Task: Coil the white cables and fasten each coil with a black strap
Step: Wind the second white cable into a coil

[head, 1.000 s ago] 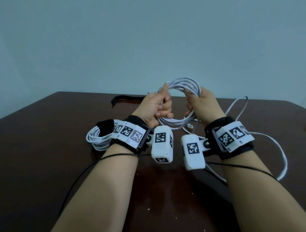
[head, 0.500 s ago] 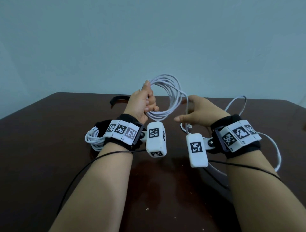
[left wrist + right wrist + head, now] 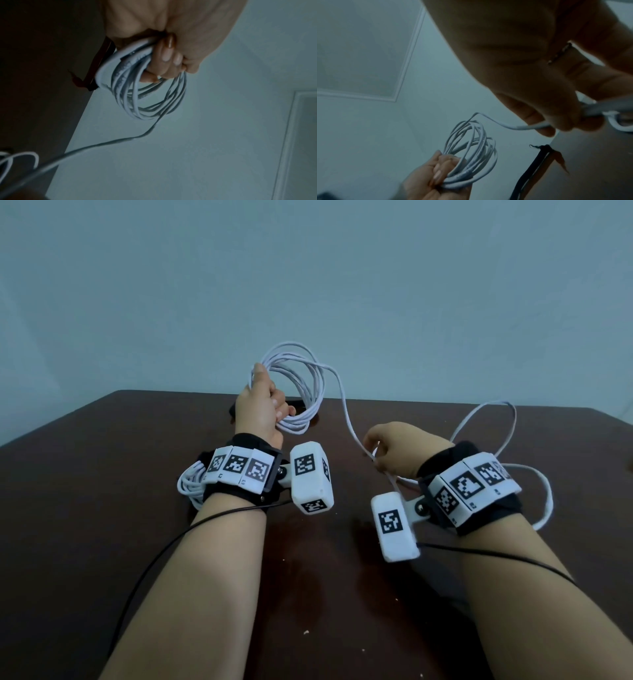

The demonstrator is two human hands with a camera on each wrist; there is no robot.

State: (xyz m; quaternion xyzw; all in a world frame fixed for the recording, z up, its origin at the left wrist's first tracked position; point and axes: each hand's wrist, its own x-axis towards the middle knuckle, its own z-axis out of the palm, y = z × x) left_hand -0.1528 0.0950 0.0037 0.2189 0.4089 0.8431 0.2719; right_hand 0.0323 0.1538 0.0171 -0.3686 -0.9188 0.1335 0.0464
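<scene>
My left hand (image 3: pixel 269 405) grips a coil of white cable (image 3: pixel 303 392) and holds it upright above the far edge of the table; its fingers (image 3: pixel 163 63) curl through the loops. One loose strand (image 3: pixel 346 412) runs from the coil down to my right hand (image 3: pixel 383 455), which pinches it (image 3: pixel 537 125) low over the table. The rest of that cable lies in loose loops (image 3: pixel 496 419) at the right. A black strap (image 3: pixel 530 169) lies on the table beyond the coil. A second white coil (image 3: pixel 188 484), wrapped in black, sits behind my left wrist.
The dark brown table (image 3: pixel 102 508) ends at a plain pale wall. Thin black wires (image 3: pixel 154 559) trail from both wrist cameras across my forearms. The loose loops reach toward the table's right side.
My right hand has let go of the coil and moved down and right along the loose strand. My left hand has carried the coil left and slightly up.
</scene>
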